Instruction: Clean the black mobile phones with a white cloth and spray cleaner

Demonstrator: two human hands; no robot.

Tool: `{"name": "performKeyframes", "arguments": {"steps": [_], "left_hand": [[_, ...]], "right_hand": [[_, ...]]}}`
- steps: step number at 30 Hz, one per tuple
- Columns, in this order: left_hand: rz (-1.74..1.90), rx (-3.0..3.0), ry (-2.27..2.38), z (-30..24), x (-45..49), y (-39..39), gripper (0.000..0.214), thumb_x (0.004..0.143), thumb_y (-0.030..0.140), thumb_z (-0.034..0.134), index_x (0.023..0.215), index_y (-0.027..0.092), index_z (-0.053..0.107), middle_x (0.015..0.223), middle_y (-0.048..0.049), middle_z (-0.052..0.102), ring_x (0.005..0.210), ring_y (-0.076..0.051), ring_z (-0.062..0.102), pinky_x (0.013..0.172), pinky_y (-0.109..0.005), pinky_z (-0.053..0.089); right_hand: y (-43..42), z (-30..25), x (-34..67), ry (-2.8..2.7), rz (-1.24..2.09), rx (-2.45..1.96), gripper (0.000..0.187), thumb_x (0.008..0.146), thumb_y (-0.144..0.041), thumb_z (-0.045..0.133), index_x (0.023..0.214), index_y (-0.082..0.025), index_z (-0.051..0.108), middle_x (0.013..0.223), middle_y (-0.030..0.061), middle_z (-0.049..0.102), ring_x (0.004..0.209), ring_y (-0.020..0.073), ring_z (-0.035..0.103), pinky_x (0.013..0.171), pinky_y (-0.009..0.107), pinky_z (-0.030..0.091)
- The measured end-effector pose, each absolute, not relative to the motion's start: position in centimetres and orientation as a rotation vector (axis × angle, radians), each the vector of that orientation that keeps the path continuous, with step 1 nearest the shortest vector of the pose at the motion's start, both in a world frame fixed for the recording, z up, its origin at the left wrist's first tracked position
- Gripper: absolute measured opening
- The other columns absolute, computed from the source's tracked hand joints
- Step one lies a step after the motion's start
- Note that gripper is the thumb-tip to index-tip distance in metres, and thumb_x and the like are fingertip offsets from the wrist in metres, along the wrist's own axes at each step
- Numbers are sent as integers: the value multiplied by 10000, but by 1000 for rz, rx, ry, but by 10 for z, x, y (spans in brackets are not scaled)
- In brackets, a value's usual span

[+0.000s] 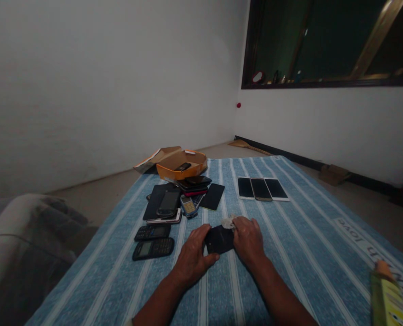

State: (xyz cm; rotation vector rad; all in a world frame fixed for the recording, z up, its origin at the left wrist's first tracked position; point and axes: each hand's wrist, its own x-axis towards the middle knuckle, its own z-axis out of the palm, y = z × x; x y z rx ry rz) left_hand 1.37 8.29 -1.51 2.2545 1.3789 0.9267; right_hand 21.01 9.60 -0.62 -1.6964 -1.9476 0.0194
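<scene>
A dark smartphone (219,240) lies between my hands over the striped cloth. My left hand (195,254) grips its left edge, with the thumb along the near side. At its right side, my right hand (248,239) is closed around a crumpled whitish tissue (229,222), which pokes out by the phone's far right corner. Left of my hands, two black keypad phones (154,248) lie close together. Beyond them are a black touchscreen phone (169,202) resting on other devices and a blue keypad phone (188,206).
An open orange box (177,171) with a small phone inside stands at the back left. Three phones (262,189) lie side by side at the right. A yellow-green package (387,294) is at the near right edge. Walls rise beyond the table (306,235).
</scene>
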Motion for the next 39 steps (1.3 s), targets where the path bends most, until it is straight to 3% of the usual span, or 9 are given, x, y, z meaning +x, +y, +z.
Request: {"name": "performKeyframes", "arguments": {"steps": [19,39], "left_hand": [[939,2268,1354,-17,13,84,673,691,258,703,1328,204,491,1296,-130,610,1191,-327,572,999,-522,484],[923,2280,1376,-19,12,85,680,682,260,725,1318,170,499,1307,-149,604,1200,-333,570,1003,-530,490]], "right_hand": [[94,-6,205,-2012,-21,-1620,236,839,-42,480,881,-200,650,929,53,680,961,208,579,976,360,312],[96,-5,207,-1951,34,-1751,238,854,-72,495,969,-189,667,1017,78,695,1021,223,590,1003,391,289]]}}
